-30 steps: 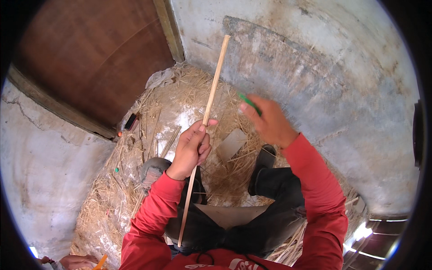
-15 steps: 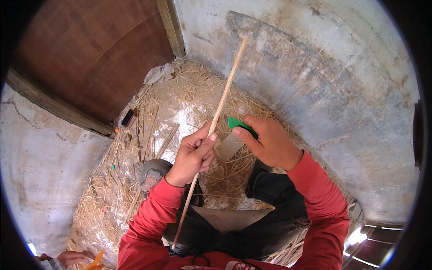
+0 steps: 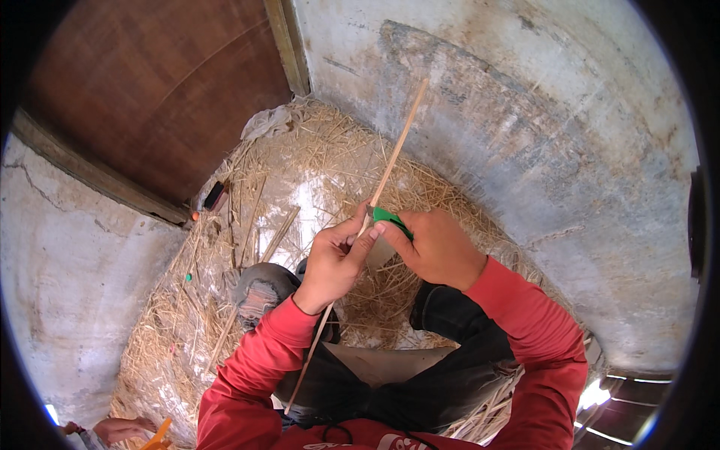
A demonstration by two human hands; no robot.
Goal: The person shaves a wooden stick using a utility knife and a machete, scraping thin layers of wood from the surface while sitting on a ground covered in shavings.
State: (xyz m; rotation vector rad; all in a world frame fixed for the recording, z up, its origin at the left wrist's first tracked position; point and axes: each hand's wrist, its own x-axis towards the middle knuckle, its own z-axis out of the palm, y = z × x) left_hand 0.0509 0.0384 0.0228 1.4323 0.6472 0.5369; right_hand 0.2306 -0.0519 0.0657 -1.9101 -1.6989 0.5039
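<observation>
At the far left stands a whitewashed wall (image 3: pixel 60 285), its chalky face split by a thin crack. It meets the floor (image 3: pixel 247 169) along that floor's left edge, where loose straw lies matted and tangled over a pale ground. A small round green cap (image 3: pixel 188 277) sits near this edge. Farther up, beside the wooden frame of a smooth brown door (image 3: pixel 157 97), lies a small dark block-shaped object (image 3: pixel 213 196); toward the floor's far corner, a crumpled whitish sheet (image 3: pixel 267 122), too small to tell if cloth or plastic.

Next comes the left hand (image 3: pixel 334 259), closed around a wooden strip (image 3: pixel 401 150) with thumb and fingers pinching it. The strip is long, thin and straight, pale yellow-tan, with lengthwise grain. It is held above the middle of the floor, tilted, its lower end over the dark trousers and its upper end farther right, seen against the right wall.

Just right of the left thumb, the right hand (image 3: pixel 442 244) grips a green-handled knife (image 3: pixel 391 219), its short grey blade apparently touching the strip. Beyond rises the right wall (image 3: pixel 525 112), rough plaster with grey, scuffed patches.
</observation>
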